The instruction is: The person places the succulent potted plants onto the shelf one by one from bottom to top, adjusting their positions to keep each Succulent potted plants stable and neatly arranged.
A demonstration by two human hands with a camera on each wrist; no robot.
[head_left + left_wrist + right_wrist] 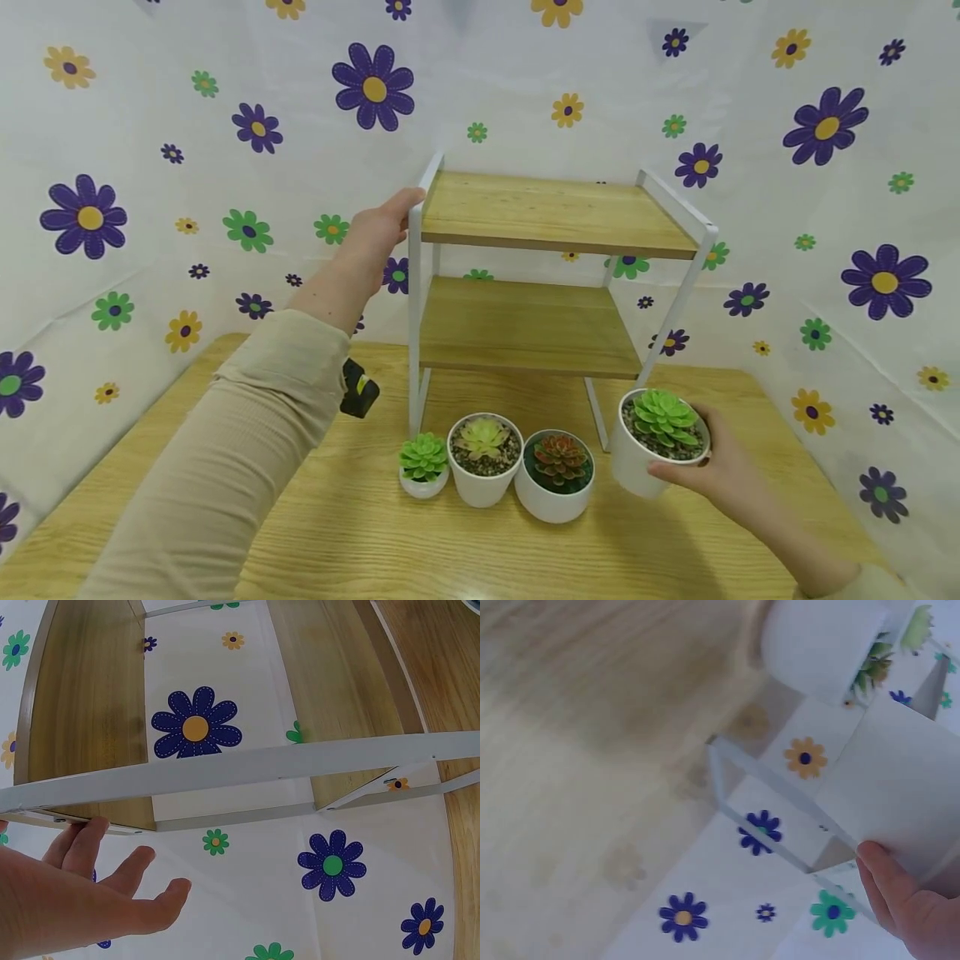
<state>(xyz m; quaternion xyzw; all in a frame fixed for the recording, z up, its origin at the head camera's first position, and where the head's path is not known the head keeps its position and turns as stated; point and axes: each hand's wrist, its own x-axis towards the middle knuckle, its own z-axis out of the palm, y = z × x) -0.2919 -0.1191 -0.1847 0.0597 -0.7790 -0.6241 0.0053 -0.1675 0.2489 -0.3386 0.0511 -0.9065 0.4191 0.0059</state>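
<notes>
A two-tier shelf rack (558,218) with wooden boards and a white frame stands on the table. My left hand (378,242) holds its upper left corner; in the left wrist view, some fingers (88,844) touch the frame by the top board and others hang free. At the rack's right front, my right hand (712,467) grips a white pot with a green succulent (637,462), slightly tilted, thumb at its near side. Left of it stand a reddish succulent in a white pot (553,504), a yellow-green one (482,490) and a small green one (422,486).
The wooden table (352,533) reaches back to a white flowered cloth (480,83) that hangs behind and at both sides. A black object with a yellow mark (358,390) shows beside my left sleeve. The rack's lower board (525,329) sits above the row of pots.
</notes>
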